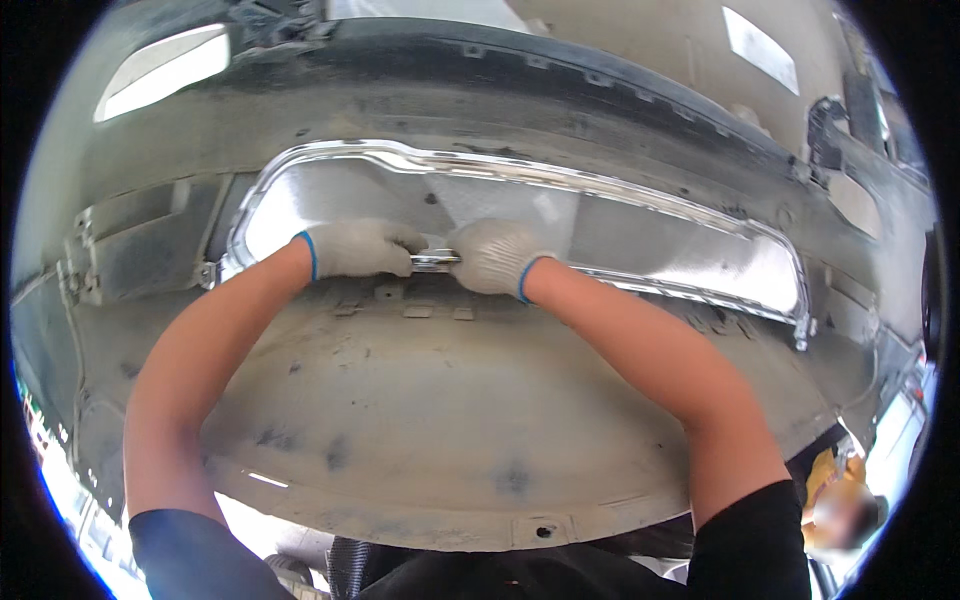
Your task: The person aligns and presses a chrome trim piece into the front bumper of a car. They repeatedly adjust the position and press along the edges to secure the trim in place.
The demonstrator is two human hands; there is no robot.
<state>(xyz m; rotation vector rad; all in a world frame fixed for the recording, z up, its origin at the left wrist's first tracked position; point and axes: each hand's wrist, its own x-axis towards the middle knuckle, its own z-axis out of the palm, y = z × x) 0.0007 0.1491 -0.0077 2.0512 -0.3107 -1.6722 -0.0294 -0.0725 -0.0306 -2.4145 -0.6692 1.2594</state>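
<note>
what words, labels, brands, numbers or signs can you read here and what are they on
No readable text anywhere.
Shiny chrome trim frame: none visible.
White knitted, blue-cuffed left glove and right glove: none visible.
Dusty grey curved panel: small dark marks above the frame's right part, too small to read.

- Glare along the chrome trim [480, 164] beyond the gloved fingers [408, 240].
- Softer, duller light on the bumper shell [430, 400] below them.
- Fisheye bending, black rim far around them.
</note>
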